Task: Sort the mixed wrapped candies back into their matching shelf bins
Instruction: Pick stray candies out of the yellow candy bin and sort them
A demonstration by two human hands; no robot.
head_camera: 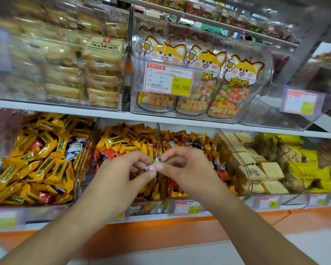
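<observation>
Lower white shelf board (161,215), orange-fronted: row of clear plastic bins. Left bin (80,169) holds yellow wrapped candies; middle bin (161,138) yellow and red mixed; right bin (245,165) pale square biscuits. Upper white shelf (65,109) carries clear tubs.

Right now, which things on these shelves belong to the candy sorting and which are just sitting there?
Part of the job:
- small white wrapped candy, pinched between left hand and right hand
- left bin of yellow candies
- middle bin of mixed yellow and red candies

Just there:
- fox-shaped jelly bean bags
- wrapped cakes
- biscuit packs
- price tag
</observation>
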